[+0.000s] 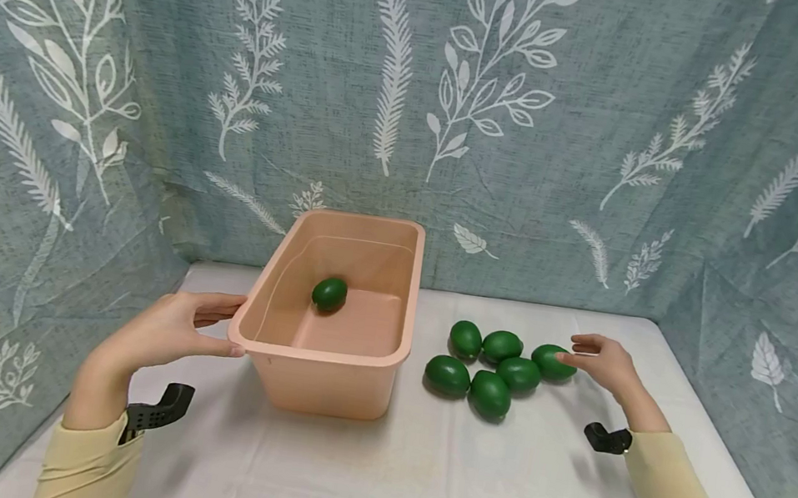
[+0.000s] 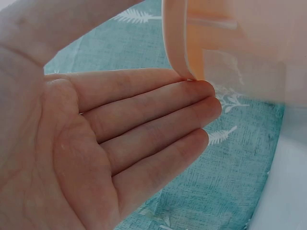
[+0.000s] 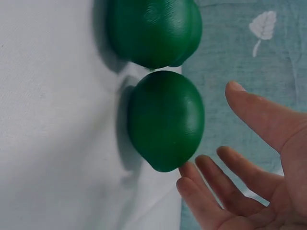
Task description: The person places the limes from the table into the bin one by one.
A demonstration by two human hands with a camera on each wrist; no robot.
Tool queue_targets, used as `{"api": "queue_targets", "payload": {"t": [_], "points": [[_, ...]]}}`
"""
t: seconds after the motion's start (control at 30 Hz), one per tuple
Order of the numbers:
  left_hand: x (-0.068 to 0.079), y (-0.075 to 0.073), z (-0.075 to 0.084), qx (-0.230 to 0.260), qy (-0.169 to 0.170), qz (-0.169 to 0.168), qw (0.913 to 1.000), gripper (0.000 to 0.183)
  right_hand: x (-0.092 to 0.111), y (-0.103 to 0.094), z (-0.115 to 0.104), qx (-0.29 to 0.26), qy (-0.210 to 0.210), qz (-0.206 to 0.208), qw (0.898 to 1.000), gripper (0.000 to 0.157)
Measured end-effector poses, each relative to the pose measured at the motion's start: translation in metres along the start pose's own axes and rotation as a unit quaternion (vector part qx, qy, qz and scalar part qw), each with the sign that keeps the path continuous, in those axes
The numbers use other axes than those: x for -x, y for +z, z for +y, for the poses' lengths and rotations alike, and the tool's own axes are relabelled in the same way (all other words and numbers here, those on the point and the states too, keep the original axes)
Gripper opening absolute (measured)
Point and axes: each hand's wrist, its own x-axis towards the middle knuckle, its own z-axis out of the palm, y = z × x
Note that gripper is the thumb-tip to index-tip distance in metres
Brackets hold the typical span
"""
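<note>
My left hand (image 1: 165,328) is at the left side of a peach-coloured plastic bin (image 1: 320,386). Its fingers (image 2: 158,122) are straight and together, a fingertip against the bin's rim, and the thumb reaches toward the front corner. One dark green lime (image 1: 329,294) lies inside the bin. On the right, my right hand (image 1: 607,365) hovers beside the rightmost lime (image 1: 554,363) of a loose group, thumb and fingers spread apart. In the right wrist view this lime (image 3: 166,122) rests on the cloth, not gripped; whether a fingertip touches it I cannot tell.
Several more limes, among them a front one (image 1: 490,395) and a left one (image 1: 447,376), lie close together right of the bin. A white cloth (image 1: 368,481) covers the table. Blue-green leaf-patterned curtains (image 1: 570,154) stand at the back and sides.
</note>
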Motion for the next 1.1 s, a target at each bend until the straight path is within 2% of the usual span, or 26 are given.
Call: {"api": "queue_targets", "payload": {"t": [0.23,0.53,1.1], "points": [[0.0,-0.001,0.001,0.0,0.006,-0.001,1.0,0.07,-0.004,0.006,0.006,0.004,-0.003,0.003,1.0,0.077],[-0.002,0.001,0.001,-0.003,0.009,0.0,1.0,0.07,-0.011,0.016,0.014,-0.002,0.024,-0.004,1.0,0.073],[0.0,0.0,0.0,-0.001,0.009,0.003,1.0,0.07,-0.013,0.024,0.019,-0.032,0.039,0.003,0.999,0.082]]}}
